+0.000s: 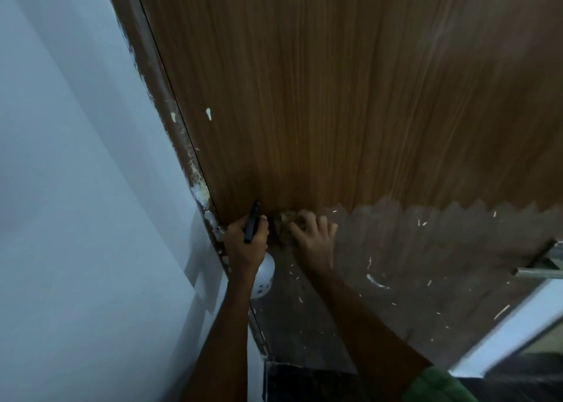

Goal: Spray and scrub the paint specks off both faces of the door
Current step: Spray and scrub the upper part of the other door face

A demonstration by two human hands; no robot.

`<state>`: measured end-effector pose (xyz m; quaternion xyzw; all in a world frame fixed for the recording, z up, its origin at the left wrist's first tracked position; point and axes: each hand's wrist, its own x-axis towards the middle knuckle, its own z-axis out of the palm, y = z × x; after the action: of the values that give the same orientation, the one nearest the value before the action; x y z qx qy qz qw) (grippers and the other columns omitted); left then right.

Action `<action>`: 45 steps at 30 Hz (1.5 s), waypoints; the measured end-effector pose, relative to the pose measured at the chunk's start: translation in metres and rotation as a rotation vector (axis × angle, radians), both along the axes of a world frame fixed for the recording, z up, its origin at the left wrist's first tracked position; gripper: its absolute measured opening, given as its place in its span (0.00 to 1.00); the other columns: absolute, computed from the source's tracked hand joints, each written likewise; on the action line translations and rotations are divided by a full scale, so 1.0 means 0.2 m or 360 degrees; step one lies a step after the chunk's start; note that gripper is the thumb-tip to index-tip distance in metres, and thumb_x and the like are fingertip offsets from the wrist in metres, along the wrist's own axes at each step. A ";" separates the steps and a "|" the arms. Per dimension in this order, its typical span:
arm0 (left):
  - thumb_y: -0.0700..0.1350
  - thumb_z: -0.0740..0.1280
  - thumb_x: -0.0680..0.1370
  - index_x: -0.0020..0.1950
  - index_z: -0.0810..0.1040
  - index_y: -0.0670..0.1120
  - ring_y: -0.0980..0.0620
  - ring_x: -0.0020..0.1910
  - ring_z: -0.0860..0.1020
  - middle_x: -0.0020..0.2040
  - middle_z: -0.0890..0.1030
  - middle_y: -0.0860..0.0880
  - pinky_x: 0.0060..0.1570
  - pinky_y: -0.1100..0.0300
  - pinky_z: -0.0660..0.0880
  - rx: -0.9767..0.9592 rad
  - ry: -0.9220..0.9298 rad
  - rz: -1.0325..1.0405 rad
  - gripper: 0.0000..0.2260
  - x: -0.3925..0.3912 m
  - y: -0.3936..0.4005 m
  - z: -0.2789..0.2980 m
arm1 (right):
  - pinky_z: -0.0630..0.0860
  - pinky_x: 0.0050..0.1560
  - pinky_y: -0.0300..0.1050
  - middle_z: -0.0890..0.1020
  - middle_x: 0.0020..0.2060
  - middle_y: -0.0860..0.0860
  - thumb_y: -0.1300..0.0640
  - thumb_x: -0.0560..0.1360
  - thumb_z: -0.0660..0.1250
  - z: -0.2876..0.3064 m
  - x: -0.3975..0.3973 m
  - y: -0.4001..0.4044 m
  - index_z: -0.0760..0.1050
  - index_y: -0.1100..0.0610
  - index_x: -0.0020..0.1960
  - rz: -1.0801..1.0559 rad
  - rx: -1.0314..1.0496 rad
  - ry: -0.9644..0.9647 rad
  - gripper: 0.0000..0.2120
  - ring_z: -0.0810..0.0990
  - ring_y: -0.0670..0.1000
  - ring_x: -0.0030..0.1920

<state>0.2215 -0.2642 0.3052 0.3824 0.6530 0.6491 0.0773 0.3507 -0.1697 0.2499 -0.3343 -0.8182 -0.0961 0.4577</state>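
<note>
The right hand [310, 234] presses with spread fingers a soft, yielding scrubber [285, 223] on the stiff door [335, 97], while the left hand [243, 243] grips the light bottle [263, 275] at its neck.

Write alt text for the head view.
A right hand presses a scrub pad against a wooden door near its lower left edge, while the left hand grips a white spray bottle. White paint specks dot the duller lower panel.

No writing, label, brand or number can be read anywhere. The white spray bottle [264, 275] carries only a few dark dots near its base, too blurred to tell as letters.
</note>
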 end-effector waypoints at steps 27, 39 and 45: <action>0.54 0.69 0.77 0.39 0.83 0.41 0.45 0.27 0.80 0.30 0.82 0.46 0.31 0.43 0.80 -0.0142 0.0130 -0.0191 0.17 0.38 0.10 0.06 | 0.69 0.58 0.60 0.71 0.66 0.55 0.49 0.70 0.76 0.05 0.39 0.05 0.74 0.47 0.67 -0.0204 -0.0030 0.0158 0.27 0.71 0.59 0.61; 0.57 0.68 0.76 0.35 0.80 0.42 0.40 0.26 0.78 0.28 0.80 0.45 0.29 0.41 0.77 -0.0147 0.0241 -0.0296 0.19 0.53 0.22 0.08 | 0.69 0.59 0.56 0.78 0.61 0.56 0.54 0.75 0.72 0.31 0.58 0.16 0.83 0.52 0.61 -0.0370 0.0088 0.0533 0.14 0.75 0.58 0.59; 0.58 0.67 0.77 0.36 0.81 0.44 0.46 0.26 0.79 0.28 0.81 0.48 0.31 0.42 0.79 -0.0214 0.0278 -0.0359 0.20 0.61 0.28 0.06 | 0.74 0.51 0.50 0.77 0.57 0.52 0.55 0.69 0.81 -0.03 0.68 0.09 0.83 0.52 0.57 -0.0227 -0.0201 0.0180 0.18 0.75 0.54 0.54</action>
<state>0.3426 -0.2076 0.3164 0.5024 0.6522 0.5553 0.1179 0.4866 -0.1514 0.2446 -0.4248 -0.7696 -0.0578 0.4732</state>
